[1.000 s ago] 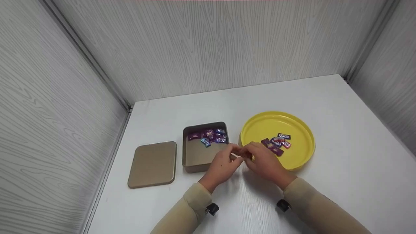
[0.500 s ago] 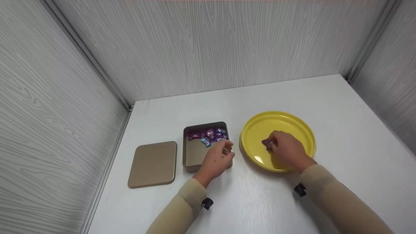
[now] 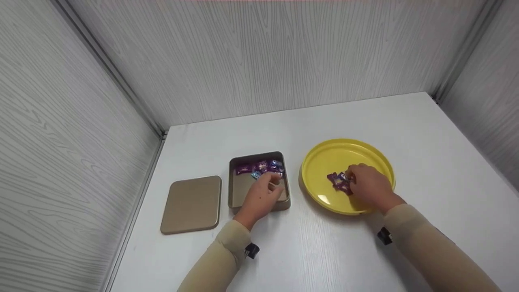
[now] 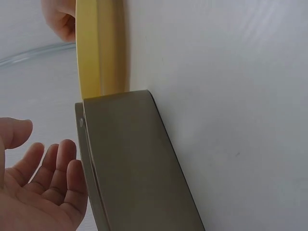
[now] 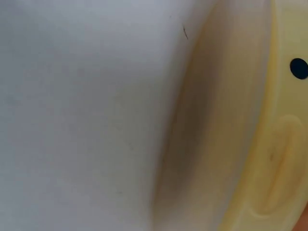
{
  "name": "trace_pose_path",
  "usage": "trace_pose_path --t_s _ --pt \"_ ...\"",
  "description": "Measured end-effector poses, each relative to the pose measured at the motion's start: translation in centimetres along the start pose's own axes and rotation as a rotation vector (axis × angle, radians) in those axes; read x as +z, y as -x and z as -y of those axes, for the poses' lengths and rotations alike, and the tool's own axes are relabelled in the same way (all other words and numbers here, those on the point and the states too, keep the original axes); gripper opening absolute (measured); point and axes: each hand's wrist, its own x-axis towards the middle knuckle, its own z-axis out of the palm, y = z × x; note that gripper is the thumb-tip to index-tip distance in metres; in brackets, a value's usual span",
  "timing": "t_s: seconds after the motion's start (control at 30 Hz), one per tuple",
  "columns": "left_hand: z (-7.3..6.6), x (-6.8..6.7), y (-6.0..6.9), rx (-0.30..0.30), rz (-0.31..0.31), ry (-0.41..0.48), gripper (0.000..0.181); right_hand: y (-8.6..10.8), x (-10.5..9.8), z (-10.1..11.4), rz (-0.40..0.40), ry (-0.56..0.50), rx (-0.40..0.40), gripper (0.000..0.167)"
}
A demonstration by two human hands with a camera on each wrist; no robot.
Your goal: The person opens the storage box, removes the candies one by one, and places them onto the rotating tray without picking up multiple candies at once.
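Observation:
My left hand (image 3: 259, 197) (image 4: 43, 192) hovers over the near right part of the brown tin box (image 3: 241, 211) (image 4: 130, 159), fingers loosely bent, holding nothing. Purple and blue wrapped candies (image 3: 244, 169) lie along the box's far side, some hidden by that hand. In the round yellow tray (image 3: 324, 156) (image 4: 89, 48) (image 5: 269, 163), my right hand (image 3: 371, 186) reaches down with curled fingers touching the candy pile (image 3: 339, 182). Its fingertips are partly hidden, so whether they pinch a candy cannot be told. The right wrist view shows mostly the tray's outer side.
A flat brown lid (image 3: 191, 205) lies on the white table (image 3: 308, 247), left of the box. The tray stands to the right of the box, a narrow gap between them. Pale wood-grain panels (image 3: 259, 56) enclose the table at the back and both sides.
Both hands were together between box and tray. The right hand has since moved right to the candies in the tray; the left has drawn back left over the box.

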Motion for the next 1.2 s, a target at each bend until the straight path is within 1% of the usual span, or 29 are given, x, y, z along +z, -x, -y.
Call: trace_pose_path --t_s 0.13,0.23,0.33,0.43,0.57,0.7,0.8,0.93,1.2 --pt "0.8 -0.6 -0.6 -0.023 -0.027 -0.022 0.035 0.2 -0.3 0.3 -0.043 -0.032 -0.019 0.024" --pt "1.7 -1.1 -1.3 -0.038 -0.063 -0.051 0.034 0.2 -0.4 0.8 -0.053 -0.053 -0.03 0.024" --pt "2.5 -1.4 -2.1 -0.043 -0.099 -0.103 0.033 0.1 -0.4 1.4 -0.054 -0.083 -0.045 0.025" --pt "3.2 -1.5 -2.9 -0.06 -0.117 -0.173 0.036 0.1 -0.3 2.0 -0.059 -0.116 -0.053 0.023" --pt "3.8 -1.6 -3.8 -0.091 -0.103 -0.28 0.045 0.3 -0.2 2.8 -0.078 -0.156 -0.068 0.018" --pt "4.0 -1.5 -4.2 -0.12 -0.045 -0.381 0.056 0.6 -0.1 3.5 -0.085 -0.186 -0.065 0.018" --pt "4.0 -1.4 -4.2 -0.132 -0.006 -0.447 0.062 0.7 0.2 3.7 -0.075 -0.201 -0.07 0.019" --pt "4.1 -1.3 -4.1 -0.12 0.008 -0.521 0.066 0.9 0.5 3.8 -0.072 -0.218 -0.086 0.02" --pt "4.4 -1.2 -4.2 -0.065 -0.003 -0.624 0.058 1.3 0.7 3.9 -0.093 -0.23 -0.11 0.018"
